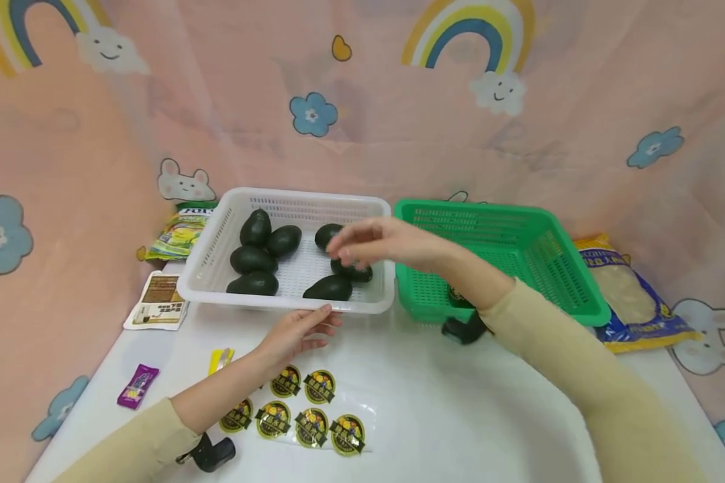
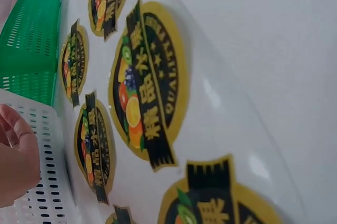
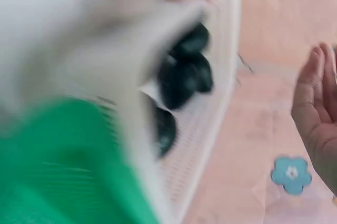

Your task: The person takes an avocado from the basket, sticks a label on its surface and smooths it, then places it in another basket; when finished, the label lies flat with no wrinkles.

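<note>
Head view: the white basket (image 1: 286,305) sits at the back of the white surface (image 1: 459,416), its right end beside the green basket (image 1: 504,213). Seven avocados (image 1: 254,260) lie in the white one, four toward its left end and three toward its right. The right hand (image 1: 377,241), fingers loosely bent and holding nothing visible, hangs over that right group and partly covers two of them. The left hand (image 1: 296,335) is at the near rim, fingers relaxed; whether they touch it I cannot tell. A yellow-green bag (image 1: 184,231) and a brown-white pouch (image 1: 157,302) flank the left end; a blue-yellow bag (image 1: 631,295) lies beside the green basket at the back right corner. A purple packet (image 1: 137,386) lies near the left edge. The right forearm crosses the green basket, hiding most of a labelled dark fruit (image 1: 458,296). The left forearm covers part of the sticker sheet (image 1: 311,428) and a yellow item (image 1: 219,359). The right wrist view is blurred. White surface stretches between the sheet and the right sleeve.
</note>
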A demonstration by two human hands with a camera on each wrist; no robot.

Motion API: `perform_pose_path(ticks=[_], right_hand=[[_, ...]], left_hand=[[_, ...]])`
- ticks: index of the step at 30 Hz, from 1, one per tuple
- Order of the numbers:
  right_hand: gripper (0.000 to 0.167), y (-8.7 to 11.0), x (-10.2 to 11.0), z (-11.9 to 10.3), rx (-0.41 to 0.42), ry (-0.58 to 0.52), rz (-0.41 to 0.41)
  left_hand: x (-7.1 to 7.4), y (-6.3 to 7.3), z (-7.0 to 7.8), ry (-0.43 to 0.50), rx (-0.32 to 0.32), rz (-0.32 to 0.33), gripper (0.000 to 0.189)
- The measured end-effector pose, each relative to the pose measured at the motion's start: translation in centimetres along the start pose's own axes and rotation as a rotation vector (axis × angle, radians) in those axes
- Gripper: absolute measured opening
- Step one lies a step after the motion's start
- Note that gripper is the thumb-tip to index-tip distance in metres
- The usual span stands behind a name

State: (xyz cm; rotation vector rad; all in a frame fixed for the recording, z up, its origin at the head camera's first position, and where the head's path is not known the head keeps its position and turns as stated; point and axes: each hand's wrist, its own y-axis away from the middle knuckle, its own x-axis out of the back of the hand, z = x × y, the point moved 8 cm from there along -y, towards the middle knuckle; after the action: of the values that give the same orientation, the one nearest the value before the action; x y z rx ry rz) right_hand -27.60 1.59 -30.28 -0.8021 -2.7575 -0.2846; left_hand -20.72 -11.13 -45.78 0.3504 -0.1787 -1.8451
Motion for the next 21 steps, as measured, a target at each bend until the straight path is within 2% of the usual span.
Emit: perform_pose_path(ticks=[3, 5, 7, 11, 14, 16, 21], right_hand=[[0.029, -4.8, 2.3, -0.9, -0.030, 0.030, -0.054], [0.029, -7.2, 3.4, 0.1, -0.101, 0.067, -0.089], [0.031, -8.9, 4.1, 2.1, -0.206, 0.136, -0.125], [0.039, -9.6, 5.0, 7.2, -0.493, 0.288, -0.187], [0.048, -9.3, 5.0, 9.5, -0.649, 0.342, -0.199], [0.054, -9.3, 4.5, 10.3, -0.693, 0.358, -0.215], [0.071, -9.9, 2.7, 11.0, -0.737, 0.380, -0.298]], left_hand=[[0.3, 0.0, 0.0, -0.024, -0.007, 0.009, 0.049], [0.3, 0.0, 0.0, -0.036, -0.008, 0.011, 0.050], [0.3, 0.0, -0.1, -0.038, -0.007, 0.011, 0.050], [0.2, 0.1, -0.4, -0.039, 0.000, 0.006, 0.052], [0.1, 0.0, -0.5, -0.042, -0.003, -0.003, 0.054], [0.2, 0.0, -0.5, -0.046, -0.008, -0.005, 0.055], [0.6, -0.1, -0.2, -0.055, -0.014, -0.003, 0.056]])
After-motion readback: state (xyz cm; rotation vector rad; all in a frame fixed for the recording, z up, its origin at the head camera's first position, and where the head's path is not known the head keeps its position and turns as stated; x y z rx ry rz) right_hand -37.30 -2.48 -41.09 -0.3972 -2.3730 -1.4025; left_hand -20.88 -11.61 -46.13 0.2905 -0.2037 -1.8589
